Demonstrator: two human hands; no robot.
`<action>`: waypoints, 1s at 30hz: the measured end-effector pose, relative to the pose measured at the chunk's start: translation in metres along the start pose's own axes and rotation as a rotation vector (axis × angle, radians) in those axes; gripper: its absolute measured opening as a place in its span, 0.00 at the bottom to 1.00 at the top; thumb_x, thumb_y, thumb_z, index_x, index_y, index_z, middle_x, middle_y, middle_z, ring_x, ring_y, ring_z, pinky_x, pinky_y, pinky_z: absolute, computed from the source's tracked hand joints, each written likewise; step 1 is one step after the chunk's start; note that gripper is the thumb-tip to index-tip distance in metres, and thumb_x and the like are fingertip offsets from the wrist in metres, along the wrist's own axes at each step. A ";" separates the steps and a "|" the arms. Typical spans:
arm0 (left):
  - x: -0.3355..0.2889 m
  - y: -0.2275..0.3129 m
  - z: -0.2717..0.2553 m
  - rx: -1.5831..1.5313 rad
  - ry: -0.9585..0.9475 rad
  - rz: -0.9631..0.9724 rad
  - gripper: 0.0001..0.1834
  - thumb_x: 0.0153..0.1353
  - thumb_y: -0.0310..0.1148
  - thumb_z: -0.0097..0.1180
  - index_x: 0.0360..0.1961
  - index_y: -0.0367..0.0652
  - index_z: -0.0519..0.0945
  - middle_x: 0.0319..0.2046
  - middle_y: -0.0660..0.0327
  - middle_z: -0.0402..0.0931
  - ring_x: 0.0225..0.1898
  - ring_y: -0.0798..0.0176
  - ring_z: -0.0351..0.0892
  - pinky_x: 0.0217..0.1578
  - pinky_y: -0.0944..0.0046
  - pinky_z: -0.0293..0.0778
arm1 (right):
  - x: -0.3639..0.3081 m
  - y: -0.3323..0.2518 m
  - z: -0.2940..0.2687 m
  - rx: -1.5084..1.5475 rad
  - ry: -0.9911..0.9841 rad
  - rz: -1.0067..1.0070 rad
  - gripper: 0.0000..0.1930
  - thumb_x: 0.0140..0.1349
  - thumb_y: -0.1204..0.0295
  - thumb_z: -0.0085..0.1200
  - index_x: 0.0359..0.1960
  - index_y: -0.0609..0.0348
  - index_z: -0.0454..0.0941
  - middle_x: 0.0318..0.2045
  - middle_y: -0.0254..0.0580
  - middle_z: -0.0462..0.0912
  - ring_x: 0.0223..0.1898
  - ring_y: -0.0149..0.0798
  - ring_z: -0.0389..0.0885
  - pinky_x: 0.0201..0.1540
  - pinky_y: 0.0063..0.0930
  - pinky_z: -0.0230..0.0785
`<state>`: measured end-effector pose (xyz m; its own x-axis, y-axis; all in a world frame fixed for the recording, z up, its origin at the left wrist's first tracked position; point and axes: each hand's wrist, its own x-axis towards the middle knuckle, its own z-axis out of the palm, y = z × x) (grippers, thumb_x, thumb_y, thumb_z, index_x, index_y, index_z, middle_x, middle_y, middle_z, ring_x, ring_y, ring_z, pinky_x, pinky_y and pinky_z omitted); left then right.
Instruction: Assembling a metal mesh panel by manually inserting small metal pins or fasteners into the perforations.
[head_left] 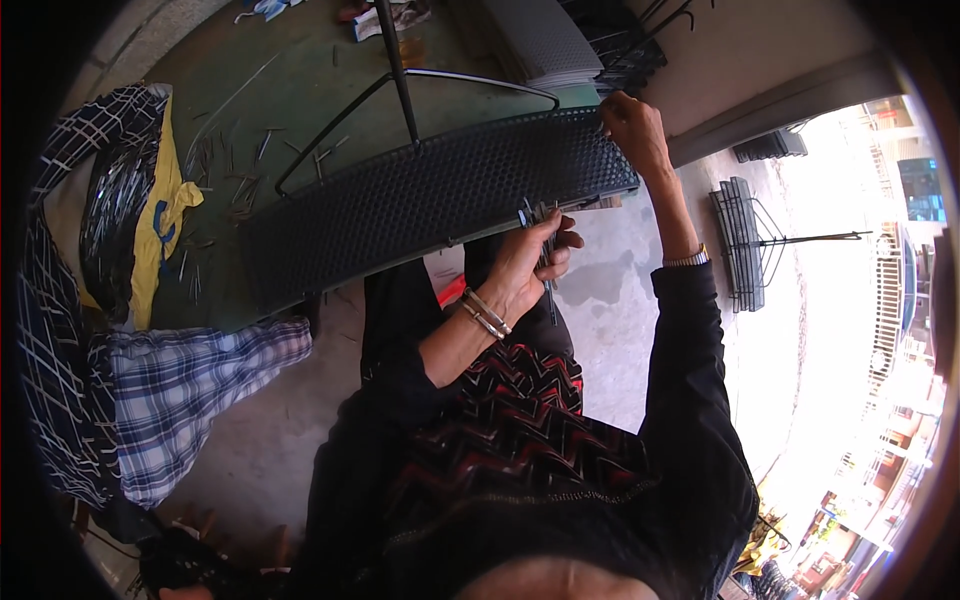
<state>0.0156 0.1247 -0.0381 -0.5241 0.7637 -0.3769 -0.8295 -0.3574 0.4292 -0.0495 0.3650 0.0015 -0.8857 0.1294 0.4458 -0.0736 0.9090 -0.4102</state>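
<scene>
A long black perforated metal panel [430, 190] lies across the green tabletop, its right end reaching past the edge. A bent black wire frame [402, 75] with a straight rod rises from the panel's far side. My left hand [530, 262], close to the panel's near edge, is closed around a bundle of thin metal pins [547, 285]. At the panel's far right corner is my right hand [637, 132], its fingers curled and pinched together. Whatever may be between those fingers is hidden.
Loose pins [240, 185] are scattered on the green table [330, 45]. More fill a yellow-edged bag [125, 220] beside checked cloth [200, 400]. Grey perforated sheets [540, 40] are stacked at the back. A finished-looking black rack [740, 245] stands on the floor at right.
</scene>
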 end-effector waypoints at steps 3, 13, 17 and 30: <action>0.001 0.001 0.000 -0.014 0.024 0.018 0.13 0.65 0.39 0.49 0.33 0.38 0.71 0.25 0.54 0.74 0.17 0.75 0.62 0.13 0.77 0.49 | 0.004 -0.003 -0.001 -0.030 -0.028 0.002 0.09 0.60 0.71 0.49 0.36 0.64 0.77 0.22 0.46 0.81 0.24 0.38 0.82 0.32 0.28 0.72; -0.004 -0.002 -0.004 -0.056 0.021 0.028 0.12 0.65 0.37 0.47 0.33 0.39 0.71 0.26 0.54 0.74 0.17 0.75 0.62 0.13 0.77 0.49 | -0.010 -0.006 -0.007 0.080 -0.023 0.116 0.09 0.59 0.70 0.49 0.34 0.64 0.77 0.23 0.47 0.81 0.27 0.40 0.82 0.35 0.30 0.72; -0.004 -0.002 -0.006 -0.066 0.006 0.022 0.12 0.66 0.38 0.47 0.34 0.39 0.71 0.26 0.54 0.74 0.17 0.75 0.62 0.13 0.76 0.49 | -0.011 0.002 -0.001 -0.131 0.013 0.041 0.10 0.60 0.67 0.49 0.35 0.59 0.79 0.29 0.47 0.80 0.32 0.44 0.82 0.36 0.34 0.71; 0.010 0.008 0.001 -0.095 0.052 0.081 0.12 0.66 0.39 0.46 0.33 0.41 0.71 0.25 0.57 0.74 0.17 0.74 0.64 0.14 0.75 0.50 | -0.052 -0.022 0.011 -0.581 0.251 0.043 0.12 0.61 0.63 0.50 0.44 0.49 0.79 0.35 0.46 0.74 0.36 0.48 0.76 0.41 0.36 0.69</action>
<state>0.0035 0.1302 -0.0377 -0.5972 0.7024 -0.3873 -0.7975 -0.4680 0.3808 -0.0073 0.3335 -0.0212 -0.7429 0.1958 0.6402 0.2829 0.9585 0.0351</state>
